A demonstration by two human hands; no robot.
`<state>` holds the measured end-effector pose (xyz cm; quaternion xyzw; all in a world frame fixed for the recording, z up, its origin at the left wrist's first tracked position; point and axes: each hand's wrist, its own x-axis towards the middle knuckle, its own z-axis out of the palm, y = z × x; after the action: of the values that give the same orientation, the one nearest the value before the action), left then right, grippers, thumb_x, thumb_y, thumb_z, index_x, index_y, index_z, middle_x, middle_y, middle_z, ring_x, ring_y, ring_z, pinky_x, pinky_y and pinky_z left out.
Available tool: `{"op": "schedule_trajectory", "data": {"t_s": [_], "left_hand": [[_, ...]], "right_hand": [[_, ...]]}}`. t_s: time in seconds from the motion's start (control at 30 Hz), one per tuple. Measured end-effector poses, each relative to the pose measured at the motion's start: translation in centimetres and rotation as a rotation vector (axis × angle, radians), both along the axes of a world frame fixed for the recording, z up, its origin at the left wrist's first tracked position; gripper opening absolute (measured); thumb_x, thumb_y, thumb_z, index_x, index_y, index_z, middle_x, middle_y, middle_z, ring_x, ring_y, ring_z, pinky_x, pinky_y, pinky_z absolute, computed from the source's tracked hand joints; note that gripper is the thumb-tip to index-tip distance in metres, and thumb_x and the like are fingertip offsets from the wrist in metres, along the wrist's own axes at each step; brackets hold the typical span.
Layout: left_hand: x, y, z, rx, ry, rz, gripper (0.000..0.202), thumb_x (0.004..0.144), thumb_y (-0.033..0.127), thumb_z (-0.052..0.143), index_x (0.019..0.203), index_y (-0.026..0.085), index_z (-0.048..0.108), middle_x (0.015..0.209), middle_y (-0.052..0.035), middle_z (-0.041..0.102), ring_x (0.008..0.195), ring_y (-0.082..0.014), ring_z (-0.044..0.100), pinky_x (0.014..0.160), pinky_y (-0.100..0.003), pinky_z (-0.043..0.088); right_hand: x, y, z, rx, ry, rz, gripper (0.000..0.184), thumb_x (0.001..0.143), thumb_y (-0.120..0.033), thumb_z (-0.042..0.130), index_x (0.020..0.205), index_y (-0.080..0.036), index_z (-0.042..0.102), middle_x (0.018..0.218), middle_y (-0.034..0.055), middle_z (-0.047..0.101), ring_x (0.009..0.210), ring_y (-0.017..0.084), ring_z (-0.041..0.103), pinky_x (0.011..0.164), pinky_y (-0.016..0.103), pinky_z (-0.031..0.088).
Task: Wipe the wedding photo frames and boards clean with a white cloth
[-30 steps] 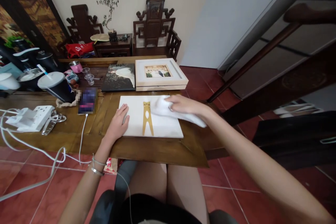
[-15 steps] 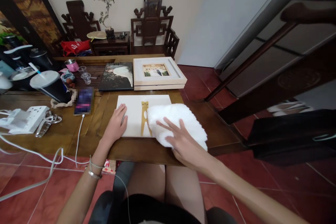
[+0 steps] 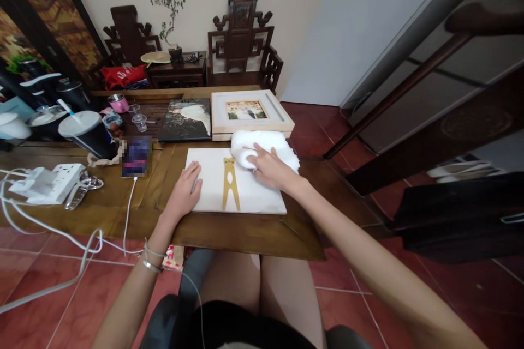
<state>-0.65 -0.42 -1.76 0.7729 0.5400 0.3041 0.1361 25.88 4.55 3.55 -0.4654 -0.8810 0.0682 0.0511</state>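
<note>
A white panel (image 3: 213, 188) with a gold stand shape (image 3: 230, 191) down its middle lies flat on the wooden table (image 3: 254, 234) in front of me. My left hand (image 3: 184, 193) rests flat on the panel's left edge, fingers stretched out. My right hand (image 3: 268, 168) presses a fluffy white cloth (image 3: 266, 143) onto the panel's far right corner, fingers laid over the cloth.
Behind the panel lie a cream picture frame (image 3: 250, 114) and a dark photo print (image 3: 186, 119). To the left are a phone (image 3: 137, 157) on a cable, a white power strip (image 3: 55, 182), a lidded black cup (image 3: 85, 133) and small cups. Carved chairs stand at the wall.
My right hand swept the cloth from the panel's far side to its near right edge, then back up to the far right corner. My left hand stayed put.
</note>
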Motion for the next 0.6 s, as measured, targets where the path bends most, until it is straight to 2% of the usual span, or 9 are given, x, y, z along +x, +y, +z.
{"op": "schedule_trajectory", "data": {"t_s": [0.1,0.23,0.3,0.37,0.47,0.6], "left_hand": [[0.1,-0.1,0.1,0.018,0.009,0.004,0.043,0.092,0.024,0.039,0.132,0.012,0.050,0.143,-0.0163,0.046,0.138,-0.0245,0.036,0.116,-0.046,0.025],[0.2,-0.1,0.0,0.045,0.018,0.011,0.043,0.092,0.023,0.039,0.132,0.011,0.050,0.143,-0.0170,0.047,0.138,-0.0251,0.037,0.115,-0.047,0.027],[0.2,-0.1,-0.1,0.049,0.027,0.008,0.043,0.092,0.023,0.038,0.132,0.009,0.049,0.143,-0.0182,0.046,0.138,-0.0257,0.036,0.115,-0.047,0.028],[0.2,-0.1,-0.2,0.052,0.031,0.003,0.043,0.093,0.023,0.038,0.132,0.010,0.049,0.142,-0.0179,0.047,0.138,-0.0259,0.036,0.115,-0.048,0.028],[0.2,0.0,-0.3,0.054,0.029,-0.002,0.043,0.093,0.023,0.038,0.132,0.010,0.049,0.142,-0.0177,0.047,0.138,-0.0258,0.037,0.115,-0.048,0.027],[0.2,0.0,-0.3,0.035,0.021,-0.003,0.044,0.093,0.023,0.038,0.133,0.008,0.049,0.143,-0.0190,0.045,0.139,-0.0259,0.035,0.116,-0.047,0.025]], "right_hand": [[0.5,-2.4,-0.2,-0.011,0.004,0.027,0.040,0.068,0.003,0.042,0.098,-0.012,0.063,0.145,0.0188,0.041,0.137,0.038,0.029,0.102,0.071,0.026],[1.6,-9.1,-0.4,-0.029,0.027,0.106,0.041,0.062,0.003,0.043,0.088,-0.018,0.066,0.147,0.0103,0.042,0.139,0.037,0.026,0.105,0.070,0.026],[2.1,-12.4,-0.2,-0.035,0.033,0.124,0.043,0.060,0.004,0.042,0.087,-0.019,0.066,0.147,0.0089,0.042,0.140,0.036,0.023,0.104,0.070,0.027],[2.3,-14.5,0.4,-0.054,0.043,0.139,0.046,0.058,0.006,0.040,0.086,-0.019,0.066,0.147,0.0086,0.041,0.142,0.035,0.020,0.104,0.070,0.027],[2.2,-14.7,1.7,-0.103,0.103,0.122,0.043,0.058,0.007,0.036,0.081,-0.017,0.063,0.147,0.0095,0.041,0.143,0.032,0.018,0.106,0.066,0.028],[0.4,-10.4,2.8,-0.117,0.169,-0.022,0.038,0.064,0.005,0.034,0.084,-0.016,0.058,0.141,0.0154,0.046,0.141,0.032,0.022,0.105,0.066,0.028]]}}
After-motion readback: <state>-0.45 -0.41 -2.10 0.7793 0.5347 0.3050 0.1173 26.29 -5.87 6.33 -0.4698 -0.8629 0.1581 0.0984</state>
